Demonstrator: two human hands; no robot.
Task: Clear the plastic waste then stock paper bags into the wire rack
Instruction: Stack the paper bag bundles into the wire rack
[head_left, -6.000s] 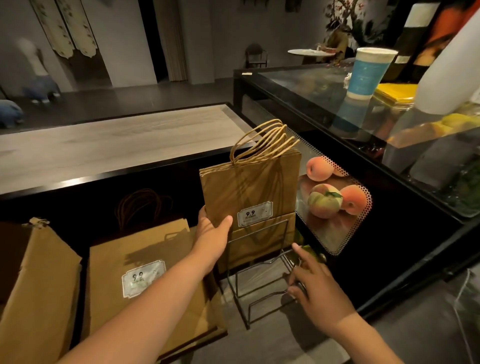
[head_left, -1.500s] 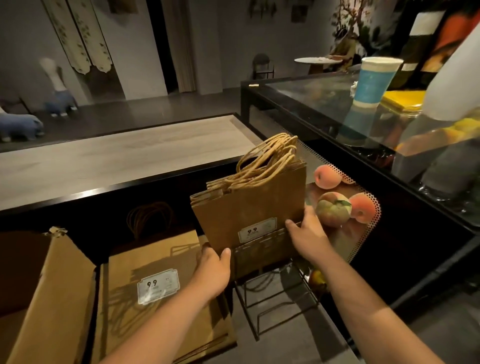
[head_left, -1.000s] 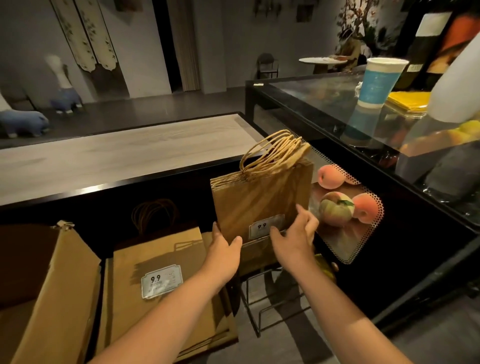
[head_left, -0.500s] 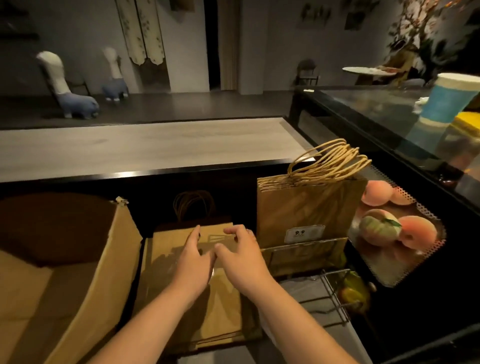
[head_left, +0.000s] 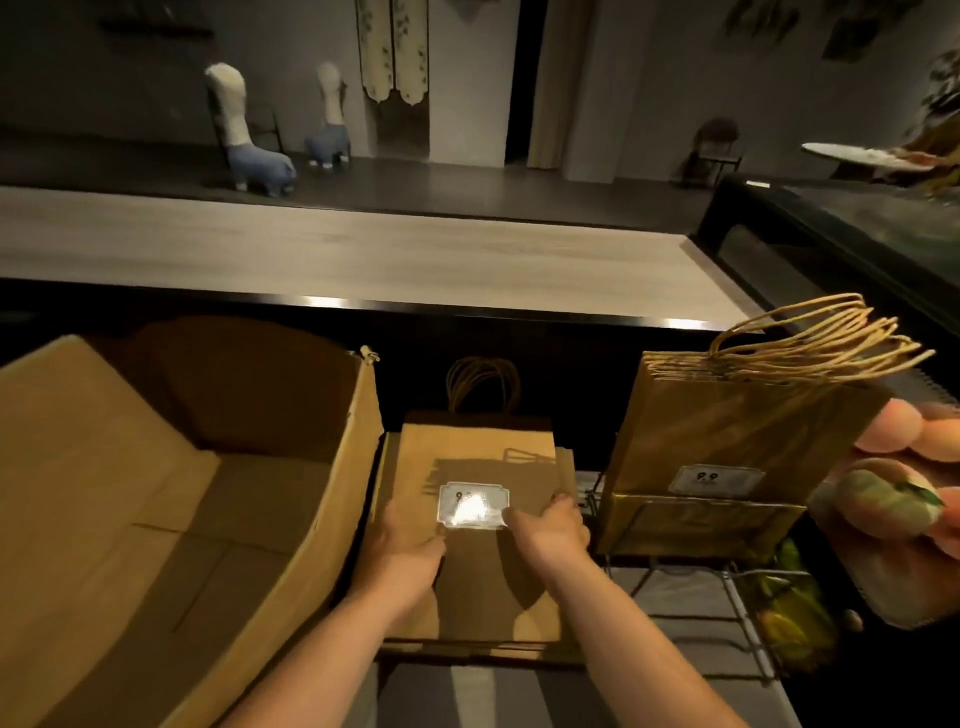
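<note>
Both hands lie on the flat stack of paper bags (head_left: 478, 525) beside the open cardboard box (head_left: 171, 514): the left hand (head_left: 402, 558) presses its left edge and the right hand (head_left: 550, 530) curls over its right edge, gripping the top bags. Their white label (head_left: 471, 505) glares, unreadable. Upright bags (head_left: 737, 447) in the wire rack (head_left: 691, 540) show "9.9".

Both bare forearms reach forward from the bottom of the view, angling in toward each other. The left hand (head_left: 402, 558) lies palm down, fingers pointing ahead and slightly spread, its thumb turned inward. The right hand (head_left: 550, 530) sits just beside it and a little farther forward, fingers curled downward at the outer edge, thumb extended toward the left hand.
</note>
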